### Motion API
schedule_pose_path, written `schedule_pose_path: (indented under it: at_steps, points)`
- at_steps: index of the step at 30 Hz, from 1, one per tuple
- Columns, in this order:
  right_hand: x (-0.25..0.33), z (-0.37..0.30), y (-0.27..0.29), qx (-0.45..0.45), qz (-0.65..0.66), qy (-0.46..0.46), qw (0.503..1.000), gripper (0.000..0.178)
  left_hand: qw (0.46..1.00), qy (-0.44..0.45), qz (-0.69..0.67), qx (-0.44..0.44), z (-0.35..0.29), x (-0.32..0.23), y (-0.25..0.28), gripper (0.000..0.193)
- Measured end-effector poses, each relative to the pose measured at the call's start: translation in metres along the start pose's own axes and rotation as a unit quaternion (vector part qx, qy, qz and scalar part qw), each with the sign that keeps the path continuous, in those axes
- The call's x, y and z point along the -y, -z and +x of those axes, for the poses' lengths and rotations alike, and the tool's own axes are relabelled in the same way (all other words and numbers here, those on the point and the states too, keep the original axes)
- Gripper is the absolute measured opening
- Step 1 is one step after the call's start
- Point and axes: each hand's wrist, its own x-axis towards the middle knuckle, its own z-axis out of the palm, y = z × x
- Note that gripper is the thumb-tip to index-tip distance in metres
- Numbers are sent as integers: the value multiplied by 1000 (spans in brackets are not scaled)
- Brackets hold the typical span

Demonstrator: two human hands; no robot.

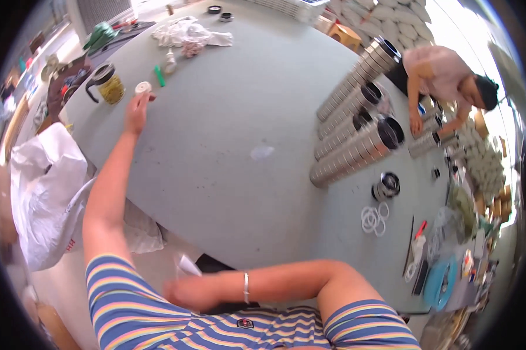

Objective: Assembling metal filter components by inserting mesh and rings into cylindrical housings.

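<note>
white roll [143,87] against left grip [137,113]

1. Bright room, glare burning out white from 2 to 3 o'clock
2. Right hand [196,293] motion-blurred at 7 o'clock
3. Fisheye bends the table [233,192] edges; dark rim all round

lane: mid grey tabletop [228,192], between left hand [135,115] and tall ribbed metal cylinders [351,156] | in lane: translucent scrap [261,153] | right: cylinders block, white rings [370,220] nearer | left: handled jar [111,88] | far: white cloth [178,32]
</note>
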Motion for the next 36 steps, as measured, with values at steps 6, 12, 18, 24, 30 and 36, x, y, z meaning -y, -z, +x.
schedule_pose_path:
  at_steps: [6,12,18,24,30,36]
  points:
    - [54,-109,106,-213,-323,153,909,29,998,28,-16,57,-148,-153,-2,16]
    - [53,-299,104,-281,-341,-10,897,30,982,3,-78,170,-233,-263,-83,39]
    - [116,-479,192,-446,-769,-212,406,30,971,3,25,238,-267,-331,-195,108]
    - [96,-370,229,-550,-342,-111,754,19,989,39,69,123,-246,-364,-291,98]
    - [-10,-276,351,-618,-274,-91,731,52,978,75,-68,183,-212,-339,-295,57]
    - [-20,-226,421,-518,-245,-121,811,93,981,104,3,162,-181,-295,-258,57]
